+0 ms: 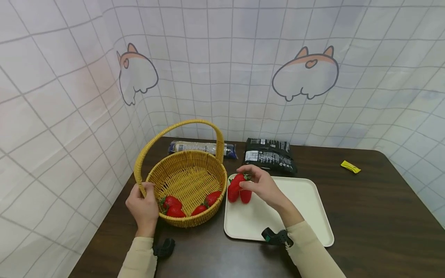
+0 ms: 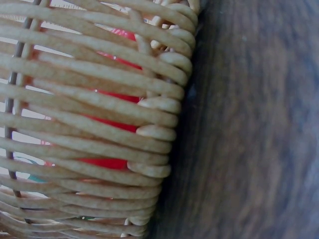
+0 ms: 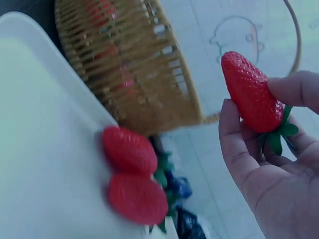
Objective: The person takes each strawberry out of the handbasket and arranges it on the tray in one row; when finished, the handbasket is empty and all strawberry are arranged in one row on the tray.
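My left hand (image 1: 143, 206) grips the lower left end of the handle (image 1: 139, 170) of a yellow wicker basket (image 1: 189, 222). Inside the basket, several red strawberries (image 1: 172, 206) lie along the near side; in the left wrist view the basket's weave (image 2: 84, 104) mostly hides them. My right hand (image 1: 262, 187) pinches a strawberry (image 3: 251, 92) between thumb and fingers, its green leaves toward the palm. It is held above the left end of a white tray (image 1: 278, 227). Two more strawberries lie side by side on that tray, one (image 3: 129, 149) touching the other (image 3: 138, 199).
Behind the basket lies a long blue and clear package (image 1: 201, 148). A black package (image 1: 269, 156) sits behind the tray, and a small yellow packet (image 1: 350, 166) is on the dark wooden table (image 1: 379, 216) at right. A white gridded curtain (image 1: 222, 77) encloses the back and sides.
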Tool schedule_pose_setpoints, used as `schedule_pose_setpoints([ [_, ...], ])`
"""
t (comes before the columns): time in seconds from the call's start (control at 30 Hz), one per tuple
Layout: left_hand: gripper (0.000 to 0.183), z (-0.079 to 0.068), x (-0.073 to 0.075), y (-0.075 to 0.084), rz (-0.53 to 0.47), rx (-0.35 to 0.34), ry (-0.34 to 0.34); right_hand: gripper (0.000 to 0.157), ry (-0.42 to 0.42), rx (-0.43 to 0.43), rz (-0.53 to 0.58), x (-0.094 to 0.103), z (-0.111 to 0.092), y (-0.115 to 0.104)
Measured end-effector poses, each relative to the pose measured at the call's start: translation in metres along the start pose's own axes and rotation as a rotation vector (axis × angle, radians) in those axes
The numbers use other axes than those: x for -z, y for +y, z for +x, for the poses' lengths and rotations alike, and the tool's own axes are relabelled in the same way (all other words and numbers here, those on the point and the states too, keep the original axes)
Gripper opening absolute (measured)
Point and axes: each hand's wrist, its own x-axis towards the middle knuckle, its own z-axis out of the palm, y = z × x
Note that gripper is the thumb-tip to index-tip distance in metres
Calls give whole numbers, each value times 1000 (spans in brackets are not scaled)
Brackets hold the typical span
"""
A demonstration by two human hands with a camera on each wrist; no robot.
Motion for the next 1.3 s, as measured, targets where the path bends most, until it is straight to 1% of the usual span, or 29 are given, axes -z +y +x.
schedule_pose_setpoints([
  [0.17,20,2,-1,-2,-7,-1,4,32,81,-44,15,16,-4,11],
  [0.23,20,3,0,-4,-6,6,-1,31,121,-62,41,23,-4,17],
  [0.3,21,2,1,-5,1,16,0,32,138,-74,79,29,-4,25],
  [0.37,22,0,2,-6,7,25,4,33,129,-98,117,35,-4,33],
  [0.5,23,-2,5,-6,14,27,8,39,55,-116,147,45,-8,44],
  [0.57,23,-2,4,-5,12,23,-1,41,42,-111,132,49,-10,47],
  [0.67,22,-1,3,-5,13,28,-10,43,75,-108,81,54,-12,50],
  [0.83,20,-4,3,-4,29,32,2,40,153,-171,7,62,-18,55],
  [0.97,19,-4,2,-3,29,15,-5,39,170,-200,-58,68,-21,59],
  [1.03,18,-3,1,-3,31,8,-6,39,153,-216,-93,70,-22,59],
  [1.17,19,-3,1,-2,35,6,4,41,90,-241,-139,73,-24,58],
  [1.23,20,-2,1,-1,36,9,5,44,56,-239,-155,74,-24,57],
  [1.3,20,-1,0,-1,33,14,1,48,42,-222,-190,73,-23,56],
])
